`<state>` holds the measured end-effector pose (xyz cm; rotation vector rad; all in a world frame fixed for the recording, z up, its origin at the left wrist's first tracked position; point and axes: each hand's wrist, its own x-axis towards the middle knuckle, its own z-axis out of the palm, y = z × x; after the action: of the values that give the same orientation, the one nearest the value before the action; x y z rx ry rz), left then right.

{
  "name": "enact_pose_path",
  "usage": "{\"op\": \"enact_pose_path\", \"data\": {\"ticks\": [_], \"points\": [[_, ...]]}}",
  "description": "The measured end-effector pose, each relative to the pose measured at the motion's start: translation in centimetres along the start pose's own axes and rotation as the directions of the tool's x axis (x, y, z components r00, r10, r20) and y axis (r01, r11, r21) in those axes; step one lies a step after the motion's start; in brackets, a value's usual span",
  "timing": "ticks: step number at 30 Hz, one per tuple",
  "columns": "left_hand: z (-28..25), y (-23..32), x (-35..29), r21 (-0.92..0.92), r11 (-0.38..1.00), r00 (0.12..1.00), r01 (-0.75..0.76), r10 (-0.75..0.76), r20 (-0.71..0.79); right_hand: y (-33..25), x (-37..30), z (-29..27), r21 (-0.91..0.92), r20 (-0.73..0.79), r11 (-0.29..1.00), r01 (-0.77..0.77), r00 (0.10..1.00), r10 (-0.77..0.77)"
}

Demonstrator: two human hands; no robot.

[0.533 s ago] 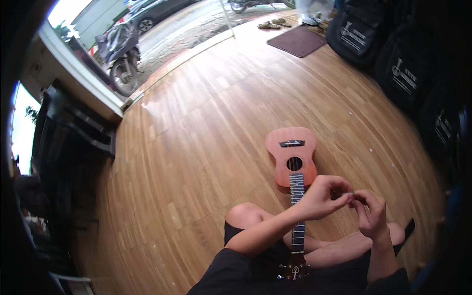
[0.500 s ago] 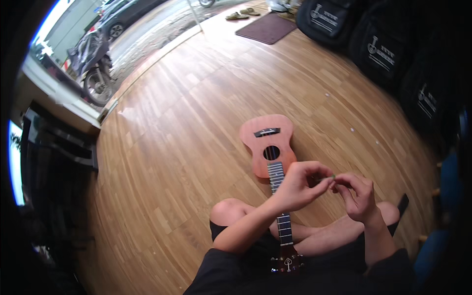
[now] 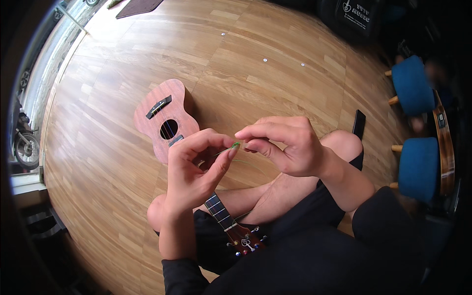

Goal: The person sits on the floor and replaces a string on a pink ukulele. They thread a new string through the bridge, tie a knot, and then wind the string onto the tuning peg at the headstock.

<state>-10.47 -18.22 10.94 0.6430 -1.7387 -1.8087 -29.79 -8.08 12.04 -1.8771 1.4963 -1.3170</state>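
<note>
Thumb and forefinger of our left hand [image 3: 194, 169] close in a pinch on a thin green-ended string [image 3: 236, 145], the green bit showing at their tips while the palm stays rounded and hollow. Our right hand [image 3: 290, 147] comes to the same spot from the other side, forefinger above and thumb below, the tips only slightly parted just beside the green end; we cannot tell whether they have hold of anything. A fine strand curves below the two hands, and we lose sight of its far end.

Beneath our left wrist and palm runs the neck of a ukulele [image 3: 162, 105]. Its pinkish-brown body lies face up on the wooden floor [image 3: 113, 162], nearer the floor's left edge, by the doorway, than its right. We see strings crossing the round sound hole [image 3: 168, 129], and the headstock [image 3: 245, 242] with its pegs points back to our lap, over our crossed legs.

Beside our right knee, toward the floor's right edge, we have a flat black object [image 3: 359, 124]. Two blue stools [image 3: 417, 167] line that edge. A black bag [image 3: 354, 14] stands at the far right corner, and a dark mat [image 3: 137, 7] lies at the far left one.
</note>
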Motion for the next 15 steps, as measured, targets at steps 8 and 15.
{"op": "enact_pose_path", "data": {"ticks": [8, 15], "points": [[0.36, 0.51, 0.32, 0.348, 0.933, 0.996, -0.090, 0.085, 0.030, 0.29, 0.16, 0.09, -0.224, 0.068, 0.957, 0.183, 0.983, -0.172], [0.90, 0.22, 0.21, 0.401, 0.904, 0.989, -0.149, 0.127, 0.083, 0.83, -0.30, 0.38, -0.304, 0.143, 0.939, 0.164, 0.982, -0.125]]}}
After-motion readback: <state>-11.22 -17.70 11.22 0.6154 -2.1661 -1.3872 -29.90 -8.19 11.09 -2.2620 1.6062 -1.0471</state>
